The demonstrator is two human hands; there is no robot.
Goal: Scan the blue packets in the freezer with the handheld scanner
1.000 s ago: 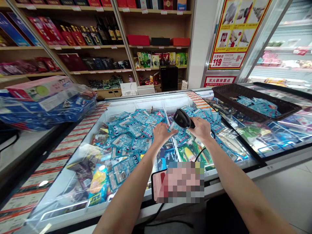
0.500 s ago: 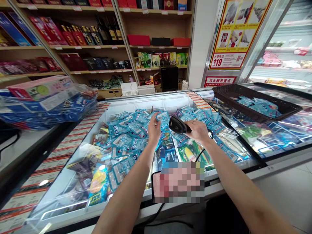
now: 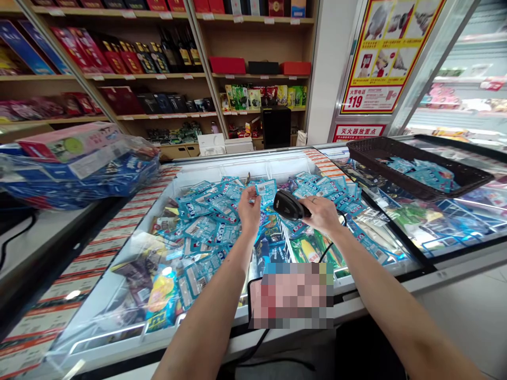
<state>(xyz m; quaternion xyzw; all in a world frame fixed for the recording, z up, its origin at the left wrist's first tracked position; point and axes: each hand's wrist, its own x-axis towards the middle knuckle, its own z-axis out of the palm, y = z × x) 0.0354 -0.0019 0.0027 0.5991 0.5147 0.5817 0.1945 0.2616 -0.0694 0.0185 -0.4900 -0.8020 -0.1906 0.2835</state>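
Head view, the only one: pinched by the left edge between thumb and fingertips of the left hand (image 3: 249, 212), fingers nearly together, a single teal packet (image 3: 267, 191), raised over the freezer chest (image 3: 222, 170), just beside the nose of a black scanner (image 3: 291, 206). Curled closed around the scanner's handle: the right hand (image 3: 321, 214). Judging by the thin, glossy film, probably light, pliable and rather slippery; unlikely to break, but apt to fold. Best taken by a margin, printed face left uncovered. For the scanner, stiffer and likely heavier, best held by the handle.

Counted: two hands, one packet in grip, one scanner, one screen device (image 3: 291, 295), one dark basket (image 3: 469, 174) with several loose packets (image 3: 430, 173), too overlapped to number. In the chest, a left heap (image 3: 222, 206) and a right heap (image 3: 328, 187), both beyond exact counting. On the shelf (image 3: 243, 76) behind, three flat boxes (image 3: 263, 67).
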